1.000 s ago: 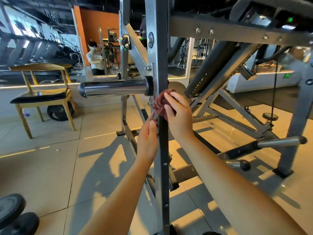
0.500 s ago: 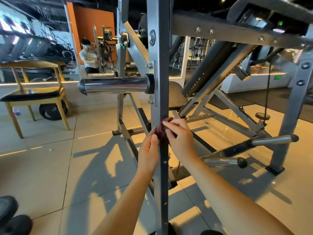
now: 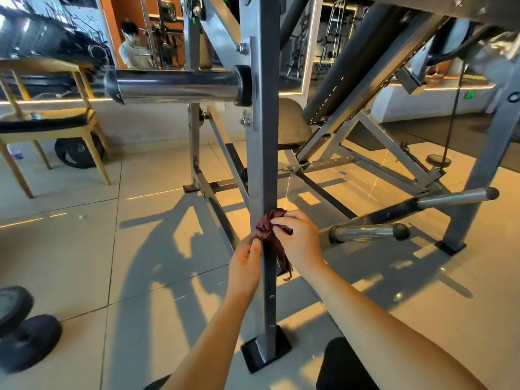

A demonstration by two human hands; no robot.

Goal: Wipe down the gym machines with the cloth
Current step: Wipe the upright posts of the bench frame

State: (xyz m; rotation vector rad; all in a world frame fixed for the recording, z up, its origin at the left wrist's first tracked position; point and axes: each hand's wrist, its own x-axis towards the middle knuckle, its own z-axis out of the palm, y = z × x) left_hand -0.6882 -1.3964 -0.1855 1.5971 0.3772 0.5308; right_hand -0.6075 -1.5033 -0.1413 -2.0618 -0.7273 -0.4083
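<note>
- The right hand (image 3: 301, 243) is bunching the dark red cloth (image 3: 268, 229) in curled fingers and pressing it against the upright post (image 3: 263, 136) of the grey gym machine, low on the post and well under the chrome bar (image 3: 177, 87).
- The cloth is sitting crumpled on the post's front and right edge, with a loose tail hanging down beside the right wrist.
- The left hand (image 3: 244, 266) is coming in at the post's left edge, thumb lying up along the metal and just reaching the cloth's lower fold. Its fingers are going out of sight behind the post, so I cannot tell whether it is gripping the post, the cloth, or neither.
- Both forearms are reaching in from the bottom of the view, one on each side of the post.
- The post is standing on a black foot plate (image 3: 253, 353) on the pale floor tiles (image 3: 70, 249) (long frame shadows are lying across them).
- Two bar handles (image 3: 365, 233) are jutting out just right of the right hand.
- A wooden chair (image 3: 50, 122) is standing far left with a black weight plate (image 3: 76, 153) behind its legs, and a dumbbell (image 3: 22, 333) is lying at the lower left.
</note>
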